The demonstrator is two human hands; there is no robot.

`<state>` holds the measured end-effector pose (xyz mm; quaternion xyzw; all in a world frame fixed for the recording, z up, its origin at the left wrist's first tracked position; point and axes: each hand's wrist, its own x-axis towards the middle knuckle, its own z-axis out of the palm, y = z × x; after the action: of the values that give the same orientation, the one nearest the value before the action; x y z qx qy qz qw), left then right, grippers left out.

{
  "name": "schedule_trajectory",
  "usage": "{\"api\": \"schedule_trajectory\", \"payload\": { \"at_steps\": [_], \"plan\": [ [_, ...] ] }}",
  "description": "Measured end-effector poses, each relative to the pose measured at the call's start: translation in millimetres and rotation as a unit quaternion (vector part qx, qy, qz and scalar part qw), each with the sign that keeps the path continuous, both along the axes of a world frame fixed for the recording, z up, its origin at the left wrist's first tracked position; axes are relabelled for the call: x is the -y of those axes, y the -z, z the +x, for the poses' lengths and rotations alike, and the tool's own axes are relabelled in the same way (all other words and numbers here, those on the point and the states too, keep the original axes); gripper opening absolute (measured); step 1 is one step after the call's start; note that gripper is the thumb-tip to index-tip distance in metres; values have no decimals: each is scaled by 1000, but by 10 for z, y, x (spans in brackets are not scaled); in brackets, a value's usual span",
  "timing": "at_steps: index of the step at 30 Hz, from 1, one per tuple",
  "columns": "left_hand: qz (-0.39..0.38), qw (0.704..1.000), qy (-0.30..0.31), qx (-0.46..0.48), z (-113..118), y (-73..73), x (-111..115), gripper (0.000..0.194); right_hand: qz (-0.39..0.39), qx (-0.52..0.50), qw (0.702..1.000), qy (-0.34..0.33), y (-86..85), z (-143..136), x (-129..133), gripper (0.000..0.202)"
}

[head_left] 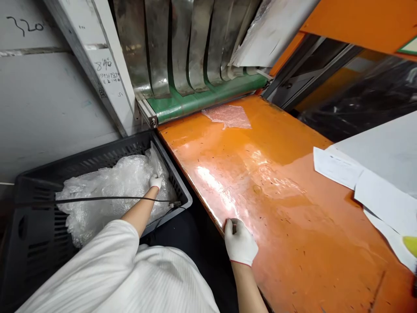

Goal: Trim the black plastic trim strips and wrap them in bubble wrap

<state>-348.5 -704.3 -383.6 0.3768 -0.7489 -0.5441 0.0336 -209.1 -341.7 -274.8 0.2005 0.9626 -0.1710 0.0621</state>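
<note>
My left hand (156, 181), in a white glove, reaches into a black plastic crate (187, 193). Its fingers are closed on the upright edge of clear bubble wrap (110, 187), which lies heaped in the crate. My right hand (240, 243), gloved in white too, rests at the near left edge of the orange table (293, 234). Its thumb and fingers are curled together, and what is between them, if anything, cannot be made out. A separate piece of bubble wrap (230, 116) lies flat at the table's far end.
A green conveyor belt roller (208, 99) borders the table's far end, under hanging grey strips (179, 48). White paper sheets (387, 195) lie on the right. A black cable (107, 198) crosses above the crate. A white panel (48, 100) stands behind it.
</note>
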Motion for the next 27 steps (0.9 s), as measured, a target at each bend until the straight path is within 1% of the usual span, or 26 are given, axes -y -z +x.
{"api": "schedule_trajectory", "payload": {
  "at_steps": [2,4,6,7,8,9,10,11,12,13,14,15,16,17,18,19,20,22,23,24,25,27],
  "plan": [
    [-22,1000,-7,-17,85,-139,85,14,-5,-2,1000,10,27,5,-38,30],
    [-47,998,1,-47,219,-334,102,2,-34,-2,999,23,30,0,-61,32],
    [-68,994,24,-86,386,-570,9,7,-103,-17,994,39,-15,-20,-10,41],
    [-86,988,57,-111,474,-694,-79,10,-157,-35,986,39,-60,-36,60,47],
    [-111,978,109,-142,560,-815,-188,12,-222,-59,973,30,-118,-56,162,57],
    [-141,958,176,-178,641,-927,-311,12,-293,-85,952,11,-185,-83,293,69],
    [-173,927,253,-218,716,-1026,-441,12,-364,-109,925,-13,-256,-120,444,82],
    [-199,884,332,-262,783,-1105,-570,12,-427,-124,894,-42,-327,-169,600,93],
    [-216,836,402,-305,840,-1161,-693,12,-479,-131,866,-60,-391,-229,747,94],
    [-223,791,454,-343,889,-1190,-808,13,-522,-129,841,-66,-448,-295,870,83],
    [-226,758,485,-373,930,-1194,-910,15,-557,-119,819,-62,-493,-361,958,67],
    [-230,739,496,-393,964,-1173,-1000,17,-587,-112,800,-47,-527,-418,1007,52],
    [-240,740,482,-402,991,-1132,-1076,20,-612,-108,783,-29,-551,-459,1016,43],
    [-255,757,448,-401,1012,-1076,-1137,26,-635,-106,765,-12,-566,-479,992,40],
    [-272,780,405,-391,1025,-1014,-1182,35,-656,-107,747,0,-576,-478,940,40],
    [-288,802,367,-373,1028,-951,-1210,48,-677,-103,729,3,-582,-461,867,42],
    [-302,817,345,-351,1019,-895,-1220,62,-695,-93,713,-4,-589,-431,778,45],
    [-323,835,344,-285,956,-817,-1182,82,-717,-63,694,-22,-609,-364,565,54],
    [-332,842,355,-235,902,-800,-1132,86,-718,-54,694,-25,-625,-337,441,59],
    [-340,850,362,-177,835,-798,-1062,83,-711,-54,701,-23,-645,-318,307,63],
    [-347,857,363,-120,757,-810,-970,75,-698,-64,713,-18,-671,-308,163,67],
    [-360,864,350,-31,579,-883,-725,48,-659,-115,743,-3,-739,-316,-139,69]
  ]
}}
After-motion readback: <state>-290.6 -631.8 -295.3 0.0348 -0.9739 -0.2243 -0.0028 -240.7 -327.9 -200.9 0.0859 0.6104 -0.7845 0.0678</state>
